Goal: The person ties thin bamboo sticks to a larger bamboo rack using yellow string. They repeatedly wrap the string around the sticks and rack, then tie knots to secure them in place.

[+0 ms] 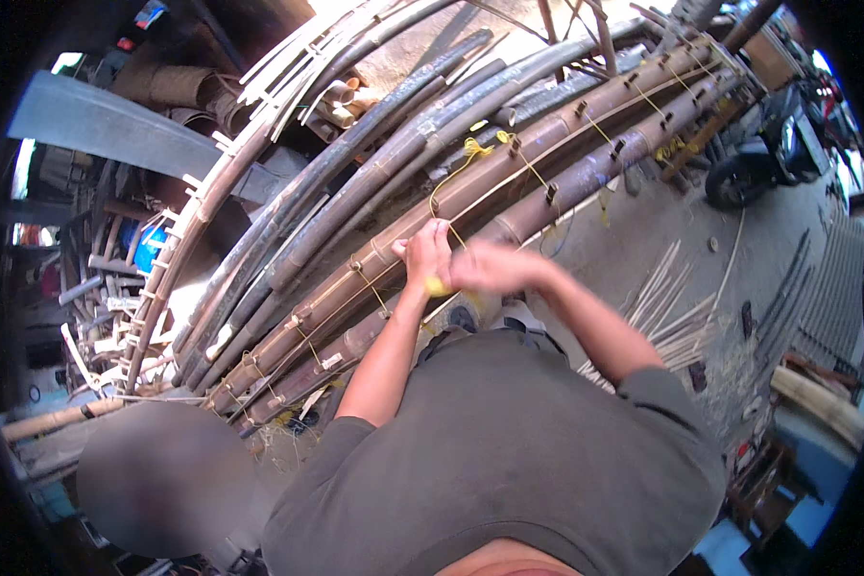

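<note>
My left hand point(426, 253) is closed beside a long brown bamboo pole point(470, 187), with thin yellow cord point(447, 180) running from its fingers up to a peg. A yellow bunch point(438, 286), probably more of the cord, shows between my wrists. My right hand point(492, 267) comes in from the right close to the left one, and motion blurs its fingers. A second bamboo pole point(586, 182) lies nearly parallel on my side. Short dark pegs point(551, 195) stand along both poles, and yellow cord spans from one pole to the other at several pegs.
Curved dark poles point(384, 173) lie beyond the bamboo. A curved frame with light pegs point(187, 216) stands at left. Thin light sticks point(667, 307) and a corrugated sheet point(830, 278) lie on the right floor, with a motorbike point(773, 158) behind. A blurred round patch point(168, 480) covers the lower left.
</note>
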`<state>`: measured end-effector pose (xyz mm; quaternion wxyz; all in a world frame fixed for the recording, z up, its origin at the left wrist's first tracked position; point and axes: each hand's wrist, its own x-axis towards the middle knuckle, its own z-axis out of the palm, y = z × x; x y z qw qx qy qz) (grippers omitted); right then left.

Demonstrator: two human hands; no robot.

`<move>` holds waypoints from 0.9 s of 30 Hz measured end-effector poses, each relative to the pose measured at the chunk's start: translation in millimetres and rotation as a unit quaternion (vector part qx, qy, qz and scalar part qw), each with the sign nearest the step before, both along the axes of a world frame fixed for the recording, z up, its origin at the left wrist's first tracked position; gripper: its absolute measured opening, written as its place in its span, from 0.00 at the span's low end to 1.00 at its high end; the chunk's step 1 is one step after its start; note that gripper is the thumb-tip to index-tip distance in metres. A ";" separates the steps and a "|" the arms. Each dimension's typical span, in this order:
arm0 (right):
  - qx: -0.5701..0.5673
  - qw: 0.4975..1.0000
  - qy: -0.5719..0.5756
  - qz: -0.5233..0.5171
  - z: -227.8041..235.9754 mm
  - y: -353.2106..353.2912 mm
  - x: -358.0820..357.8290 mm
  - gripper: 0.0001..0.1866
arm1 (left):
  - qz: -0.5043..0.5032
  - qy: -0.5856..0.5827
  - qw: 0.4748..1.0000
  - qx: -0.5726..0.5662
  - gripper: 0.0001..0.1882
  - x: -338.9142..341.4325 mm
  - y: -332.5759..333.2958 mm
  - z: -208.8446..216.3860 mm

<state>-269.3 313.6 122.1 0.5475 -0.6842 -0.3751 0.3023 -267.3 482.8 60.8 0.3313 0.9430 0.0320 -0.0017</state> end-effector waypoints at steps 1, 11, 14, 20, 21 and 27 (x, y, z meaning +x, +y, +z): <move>-0.164 0.981 -0.101 -0.037 -15.3 -1.9 -27.5 0.21 | 0.024 -0.009 0.999 0.029 0.16 -0.9 -4.0 5.5; -0.071 0.992 -0.050 -0.092 -45.9 1.0 -45.3 0.19 | 0.093 -0.221 0.963 -0.125 0.12 116.2 -6.2 40.1; 0.142 0.966 0.162 -0.144 -52.0 -20.7 -35.4 0.13 | 0.125 -0.020 0.991 0.037 0.12 116.3 19.1 -26.6; 0.524 0.492 0.494 -0.490 -126.0 -130.0 -44.2 0.14 | 0.352 -0.062 0.780 -0.514 0.09 170.0 156.9 -37.0; 0.503 0.445 0.500 -0.547 -141.8 -127.3 -58.3 0.14 | 0.390 -0.085 0.717 -0.571 0.09 171.6 197.9 -23.9; 0.478 0.442 0.420 -0.632 -210.5 -72.3 -114.2 0.09 | 0.187 0.176 0.923 -0.285 0.22 113.7 310.2 43.1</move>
